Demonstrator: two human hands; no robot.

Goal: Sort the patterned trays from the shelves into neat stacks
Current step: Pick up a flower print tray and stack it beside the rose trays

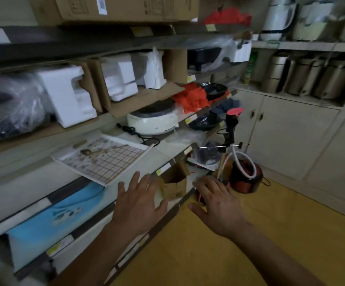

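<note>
I have both hands out and empty: my left hand (139, 200) hovers, fingers spread, just below the flat white tray printed with a brown grid and small figures (103, 158), my right hand (219, 205) open beside it over the floor. The tray overhangs the pale shelf edge (167, 167), probably handy for sliding out. A blue tray with a cartoon print (54, 216) lies one shelf lower
</note>
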